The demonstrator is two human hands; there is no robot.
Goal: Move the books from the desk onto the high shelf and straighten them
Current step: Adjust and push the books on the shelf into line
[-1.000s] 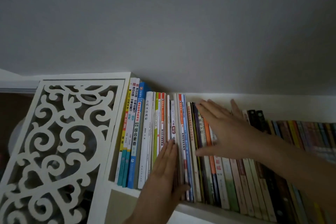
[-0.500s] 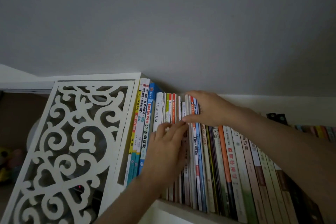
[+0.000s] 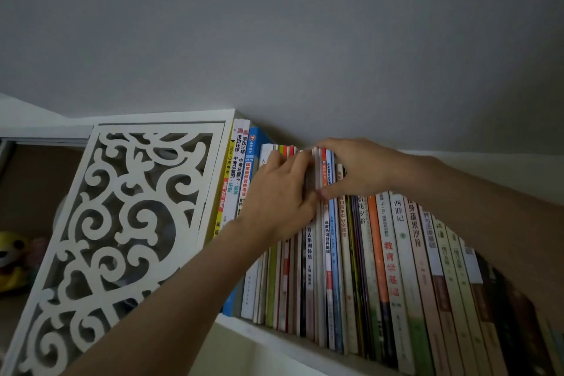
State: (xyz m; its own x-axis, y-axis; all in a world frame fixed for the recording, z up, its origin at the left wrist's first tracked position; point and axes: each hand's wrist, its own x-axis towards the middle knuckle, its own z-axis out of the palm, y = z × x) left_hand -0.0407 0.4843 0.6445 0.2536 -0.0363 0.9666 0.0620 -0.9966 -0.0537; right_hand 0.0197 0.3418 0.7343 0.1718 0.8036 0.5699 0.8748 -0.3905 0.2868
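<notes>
Fingers curled over top edges of thin upright books [image 3: 326, 241] w/ thumb on the spines below – right hand [image 3: 360, 166] pinching a few slim vols, incl. orange-red and blue spines. Left hand [image 3: 279, 192] just beside, touching it, fingertips bent onto tops of white/red spines, palm lying against spines; gripping or only pressing – can't tell. Row standing on white high shelf [image 3: 274, 337], right part leaning. Fretwork end panel [image 3: 122, 223] at left; grey wall [image 3: 274, 24] behind; yellow toy [image 3: 12, 256] lower left.
</notes>
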